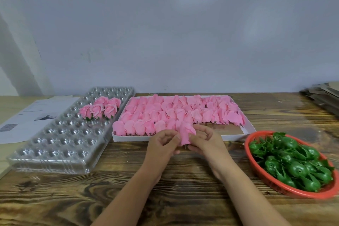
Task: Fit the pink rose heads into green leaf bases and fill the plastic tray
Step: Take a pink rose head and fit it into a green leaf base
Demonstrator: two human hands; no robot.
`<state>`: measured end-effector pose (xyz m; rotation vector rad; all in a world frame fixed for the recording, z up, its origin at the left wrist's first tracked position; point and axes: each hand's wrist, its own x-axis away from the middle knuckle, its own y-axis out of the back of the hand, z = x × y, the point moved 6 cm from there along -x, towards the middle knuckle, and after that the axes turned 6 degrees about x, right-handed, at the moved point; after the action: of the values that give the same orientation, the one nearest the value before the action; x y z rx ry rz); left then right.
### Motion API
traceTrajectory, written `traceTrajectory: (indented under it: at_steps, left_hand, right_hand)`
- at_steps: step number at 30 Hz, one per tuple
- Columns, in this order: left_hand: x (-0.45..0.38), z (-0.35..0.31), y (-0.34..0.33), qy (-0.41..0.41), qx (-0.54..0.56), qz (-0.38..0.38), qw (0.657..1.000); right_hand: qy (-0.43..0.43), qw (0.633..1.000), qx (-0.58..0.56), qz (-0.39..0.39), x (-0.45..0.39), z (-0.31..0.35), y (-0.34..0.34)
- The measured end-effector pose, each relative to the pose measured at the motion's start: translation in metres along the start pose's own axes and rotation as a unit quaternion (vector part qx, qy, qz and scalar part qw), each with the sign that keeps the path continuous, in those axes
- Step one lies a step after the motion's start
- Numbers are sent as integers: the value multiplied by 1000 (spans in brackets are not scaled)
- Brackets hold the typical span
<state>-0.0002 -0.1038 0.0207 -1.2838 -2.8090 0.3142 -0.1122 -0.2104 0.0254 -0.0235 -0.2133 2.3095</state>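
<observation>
Your two hands meet over the wood surface [128, 180], just in front of the white box [251, 128]. Your left hand [163, 145] and your right hand [203, 140] both pinch one pink rose [185, 134] with curled fingers. The box behind is full of more roses [174, 113] lying in rows. The clear tray [60, 143] sits to the left, with five done roses [100, 108] near its far end. The red basket [293, 191] on the right holds green bases [289, 159]. Some paper [33, 115] lies left of the tray.
</observation>
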Motion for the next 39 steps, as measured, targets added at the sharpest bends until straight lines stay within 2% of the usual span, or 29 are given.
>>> traceTrajectory:
  at_steps: [8,16,30,39]
  left_hand:
    - [-1,1,2,15,43,4,999]
    - [-1,1,4,22,20,57,998]
    - [-2,-1,12,-22,23,-22,999]
    - [2,-2,6,-55,10,-27,998]
  right_hand:
    - [-1,997,-37,67,10,0,-9]
    - [-36,995,-36,91,11,-4,-10]
    - [-53,991,-67,99,14,-9,-17]
    - [-40,993,-61,90,18,-8,-22]
